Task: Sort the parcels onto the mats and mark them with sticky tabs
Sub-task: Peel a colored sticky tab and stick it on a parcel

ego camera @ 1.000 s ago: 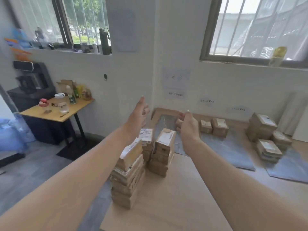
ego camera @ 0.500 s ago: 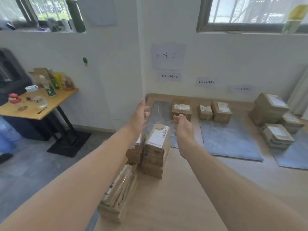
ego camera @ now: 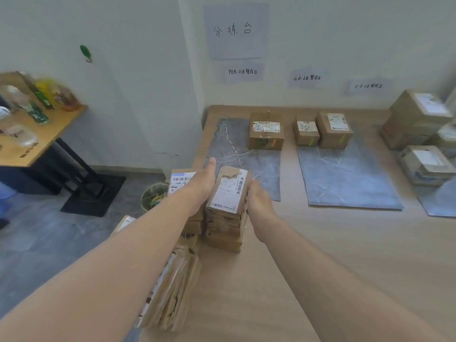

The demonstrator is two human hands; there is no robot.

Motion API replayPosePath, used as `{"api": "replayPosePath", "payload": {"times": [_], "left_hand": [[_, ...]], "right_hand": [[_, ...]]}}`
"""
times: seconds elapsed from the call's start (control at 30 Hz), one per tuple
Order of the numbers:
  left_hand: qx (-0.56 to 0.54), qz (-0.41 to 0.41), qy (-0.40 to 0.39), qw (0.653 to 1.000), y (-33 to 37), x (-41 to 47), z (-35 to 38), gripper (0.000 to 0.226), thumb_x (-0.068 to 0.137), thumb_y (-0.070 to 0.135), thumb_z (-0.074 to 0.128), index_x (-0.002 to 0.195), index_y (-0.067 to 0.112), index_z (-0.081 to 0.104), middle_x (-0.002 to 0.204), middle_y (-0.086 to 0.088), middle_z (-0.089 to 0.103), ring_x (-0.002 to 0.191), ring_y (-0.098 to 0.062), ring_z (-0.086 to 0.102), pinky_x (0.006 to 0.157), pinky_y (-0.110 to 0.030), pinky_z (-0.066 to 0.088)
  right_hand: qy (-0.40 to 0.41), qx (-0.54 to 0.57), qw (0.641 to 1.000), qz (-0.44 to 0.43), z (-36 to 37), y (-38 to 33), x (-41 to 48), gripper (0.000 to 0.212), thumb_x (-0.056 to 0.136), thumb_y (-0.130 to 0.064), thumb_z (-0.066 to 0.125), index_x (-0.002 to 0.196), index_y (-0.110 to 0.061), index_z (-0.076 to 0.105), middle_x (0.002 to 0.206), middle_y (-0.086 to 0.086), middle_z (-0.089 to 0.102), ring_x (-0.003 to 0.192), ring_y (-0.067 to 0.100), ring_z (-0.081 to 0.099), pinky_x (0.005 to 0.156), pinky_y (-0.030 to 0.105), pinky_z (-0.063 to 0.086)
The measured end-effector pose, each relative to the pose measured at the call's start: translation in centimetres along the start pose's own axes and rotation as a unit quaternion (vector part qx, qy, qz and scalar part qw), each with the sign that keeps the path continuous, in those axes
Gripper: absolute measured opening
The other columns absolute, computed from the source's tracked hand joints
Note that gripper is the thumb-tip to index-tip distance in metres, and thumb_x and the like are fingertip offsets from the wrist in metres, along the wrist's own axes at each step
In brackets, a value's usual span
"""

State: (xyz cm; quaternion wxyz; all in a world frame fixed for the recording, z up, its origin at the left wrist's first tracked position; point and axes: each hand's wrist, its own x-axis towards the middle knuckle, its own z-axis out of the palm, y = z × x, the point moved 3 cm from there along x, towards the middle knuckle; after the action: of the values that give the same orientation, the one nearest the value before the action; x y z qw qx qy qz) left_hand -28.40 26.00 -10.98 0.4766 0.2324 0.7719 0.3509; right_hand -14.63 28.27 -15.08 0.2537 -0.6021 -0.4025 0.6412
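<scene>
on the wooden table (ego camera: 320, 255), close to its left edge: stack of flat brown parcels (ego camera: 225, 225), white label on the top parcel (ego camera: 228, 191).
left hand (ego camera: 201, 186) lies flat against the stack's left side at top-parcel height. thumb straight, pointing away. other fingers hidden behind the parcel.
right hand (ego camera: 259, 203) lies against the stack's right side, back of hand to camera. fingers run along the top parcel's right edge; how far they curl, cannot tell.
just left of the stack, partly behind the left hand: second stack (ego camera: 181, 180), barcode label up.
nearer the camera than the stack: pile of flat parcels (ego camera: 172, 287), leaning over at the table edge.
beyond the stack: grey mat (ego camera: 246, 161), one box (ego camera: 266, 131) at its far end.
beyond and right of the stack: second mat (ego camera: 345, 176), two small boxes (ego camera: 320, 130) side by side at its far edge. green marks on the box fronts, too blurred to identify.
far right of the stack: larger boxes (ego camera: 417, 117) and a corner of a third mat (ego camera: 441, 203).
on the wall beyond the stack: handwritten paper signs (ego camera: 235, 30).
left of the stack, off the table: waste bin (ego camera: 154, 196) on the floor, side table (ego camera: 42, 144) with bottles.
</scene>
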Motion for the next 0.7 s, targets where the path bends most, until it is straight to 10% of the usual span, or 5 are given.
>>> {"api": "replayPosePath", "payload": {"times": [0.23,0.7], "left_hand": [[-0.031,-0.01,-0.008,0.999,0.8,-0.5,-0.1,0.068,0.1,0.067,0.025,0.087,0.015,0.067,0.09,-0.006,0.072,0.094,-0.023,0.067,0.102,-0.041,0.048],[-0.087,0.158,-0.026,0.983,9.5,-11.2,0.5,0.065,0.101,0.065,0.025,0.117,0.016,0.066,0.109,-0.003,0.07,0.098,-0.025,0.067,0.096,-0.041,0.051]], "right_hand": [[0.011,0.037,0.999,0.006,-0.2,-0.9,-0.6,0.047,0.105,-0.042,0.03,0.108,-0.019,0.071,0.104,0.003,0.075,0.084,0.018,0.066,0.064,0.029,0.042],[0.062,0.066,0.988,-0.129,-5.9,-10.3,-8.6,0.043,0.097,-0.047,0.033,0.095,-0.027,0.071,0.096,-0.005,0.075,0.083,0.019,0.062,0.072,0.033,0.043]]}}
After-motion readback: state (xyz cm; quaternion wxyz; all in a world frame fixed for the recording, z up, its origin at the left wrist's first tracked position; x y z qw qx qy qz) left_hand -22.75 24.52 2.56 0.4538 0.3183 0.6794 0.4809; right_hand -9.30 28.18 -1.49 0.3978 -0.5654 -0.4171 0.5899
